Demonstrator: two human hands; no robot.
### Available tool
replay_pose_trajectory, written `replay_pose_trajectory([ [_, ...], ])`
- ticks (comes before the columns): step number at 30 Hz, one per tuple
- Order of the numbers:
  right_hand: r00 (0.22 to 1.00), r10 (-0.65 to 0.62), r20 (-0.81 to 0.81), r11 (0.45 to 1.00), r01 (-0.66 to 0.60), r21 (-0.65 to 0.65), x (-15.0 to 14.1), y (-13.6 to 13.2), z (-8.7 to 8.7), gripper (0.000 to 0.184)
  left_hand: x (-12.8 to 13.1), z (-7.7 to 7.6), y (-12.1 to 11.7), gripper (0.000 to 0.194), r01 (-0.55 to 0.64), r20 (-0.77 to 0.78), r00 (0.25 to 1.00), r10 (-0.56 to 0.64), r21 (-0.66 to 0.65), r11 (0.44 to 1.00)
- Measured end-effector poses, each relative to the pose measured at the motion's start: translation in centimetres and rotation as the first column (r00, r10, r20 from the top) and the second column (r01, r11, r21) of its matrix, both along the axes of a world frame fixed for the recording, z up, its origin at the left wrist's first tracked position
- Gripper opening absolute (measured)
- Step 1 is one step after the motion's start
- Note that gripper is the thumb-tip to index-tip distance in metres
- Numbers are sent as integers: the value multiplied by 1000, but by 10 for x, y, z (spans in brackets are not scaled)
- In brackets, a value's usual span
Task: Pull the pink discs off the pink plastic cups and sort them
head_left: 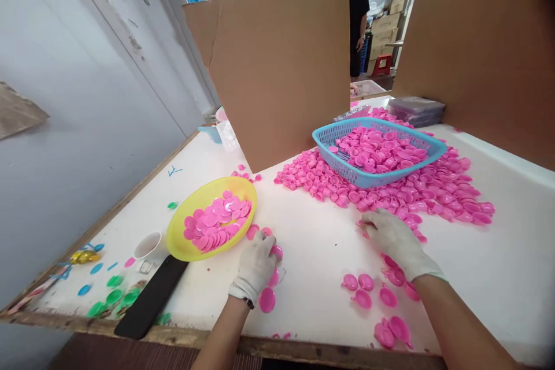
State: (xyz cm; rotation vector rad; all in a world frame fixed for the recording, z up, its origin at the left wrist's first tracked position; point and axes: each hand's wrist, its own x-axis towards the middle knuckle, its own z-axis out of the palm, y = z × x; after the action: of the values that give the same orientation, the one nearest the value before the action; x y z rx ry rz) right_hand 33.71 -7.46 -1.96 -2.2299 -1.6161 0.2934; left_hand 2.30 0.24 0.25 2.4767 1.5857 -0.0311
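My left hand point(255, 265), in a pale glove, reaches over a short row of flat pink discs on the white table. Its fingers are curled down at a pink disc point(276, 252), and another pink disc point(267, 300) lies by the wrist. My right hand point(392, 243), gloved too, pinches a small pink toy cup point(362, 229) at the front edge of the cup pile point(312, 176). Several loose pink cups point(388, 296) lie below and left of the right wrist. A yellow bowl point(174, 237) holding many pink discs stands left of my left hand.
A blue basket point(377, 180) of pink cups sits on the pile. Cardboard sheets point(277, 69) stand upright behind and at right. Near the left edge are a black phone-like slab point(151, 298), a white cup point(150, 247) and green pieces point(114, 296). A person point(358, 23) stands beyond.
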Motion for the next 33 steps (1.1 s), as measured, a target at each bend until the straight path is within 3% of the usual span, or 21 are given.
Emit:
replay_pose_trajectory([
  [4,978,94,-187,978,-56,201,-22,4,4,19,5,-7,-3,10,82,64,994,-85,58,995],
  [8,859,192,-475,965,-76,252,-55,10,0,22,25,-7,-3,13,76,323,943,-81,27,997],
  [11,710,224,-668,966,-72,247,-76,16,-7,20,50,-1,-2,10,119,627,779,14,-170,978],
  [14,589,231,-774,969,-69,236,-86,18,-7,10,72,4,0,2,211,779,599,182,-373,904],
  [19,420,286,-862,958,-103,268,-89,14,6,12,82,-3,2,14,388,883,352,311,-440,809],
  [22,470,352,-809,935,-144,323,-92,10,14,12,77,-11,1,16,418,907,273,320,-412,810],
  [24,567,367,-738,928,-166,333,-95,9,18,7,73,-13,0,16,425,911,249,328,-408,808],
  [27,690,332,-644,933,-142,329,-99,6,22,14,71,-11,-3,15,451,913,238,332,-406,794],
  [30,676,402,-617,901,-170,400,-99,1,25,11,69,-3,-8,22,470,937,268,226,-331,818],
  [33,628,511,-586,842,-230,488,-97,-4,28,6,66,6,-13,19,433,960,281,-5,-122,893],
])
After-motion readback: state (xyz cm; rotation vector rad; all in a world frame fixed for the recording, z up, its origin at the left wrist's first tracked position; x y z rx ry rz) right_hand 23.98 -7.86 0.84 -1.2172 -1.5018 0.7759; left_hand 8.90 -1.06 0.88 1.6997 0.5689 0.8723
